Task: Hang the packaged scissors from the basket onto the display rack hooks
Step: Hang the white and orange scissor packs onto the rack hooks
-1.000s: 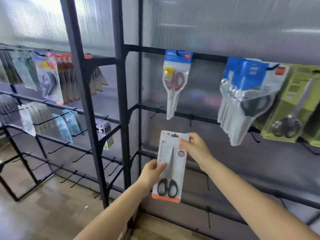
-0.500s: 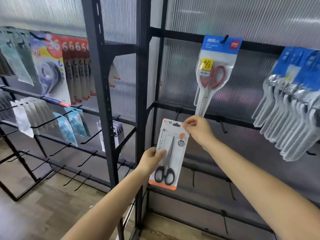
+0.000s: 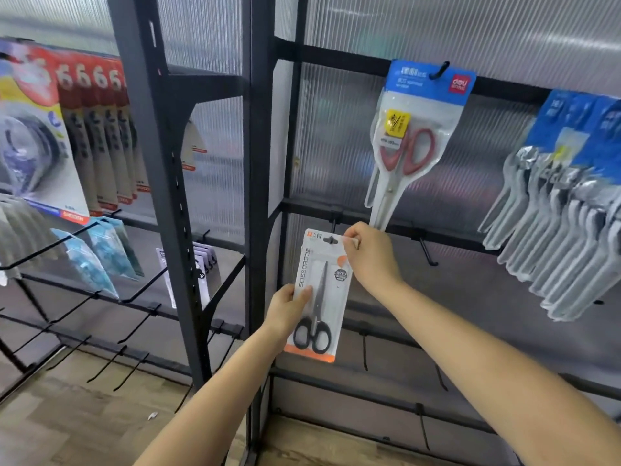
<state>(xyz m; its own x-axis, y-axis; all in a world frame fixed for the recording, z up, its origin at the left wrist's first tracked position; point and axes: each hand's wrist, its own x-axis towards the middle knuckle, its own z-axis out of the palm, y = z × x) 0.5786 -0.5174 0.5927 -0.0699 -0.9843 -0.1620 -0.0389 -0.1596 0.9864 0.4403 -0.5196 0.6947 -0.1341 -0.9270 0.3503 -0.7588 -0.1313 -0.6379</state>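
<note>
Presently: right hand [image 3: 371, 260] fingers [image 3: 351, 237] pinch the top corner, left hand [image 3: 285, 312] grips the lower edge of scissors pack [image 3: 319, 294]: white card, orange base strip, black handles, upright at a rack hook [image 3: 333, 226]. Adjacent: red-handled scissors [image 3: 408, 146] hung above; blue-carded bundle [image 3: 568, 203] right.

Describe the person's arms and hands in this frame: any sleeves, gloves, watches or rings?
Both forearms are bare as far as the frame shows; no sleeve edge is in view. The left hand and right hand wear no gloves. No watch, bracelet or ring shows on either wrist or on the fingers that can be seen. Nails look short and unpainted, though the picture is soft.
</note>
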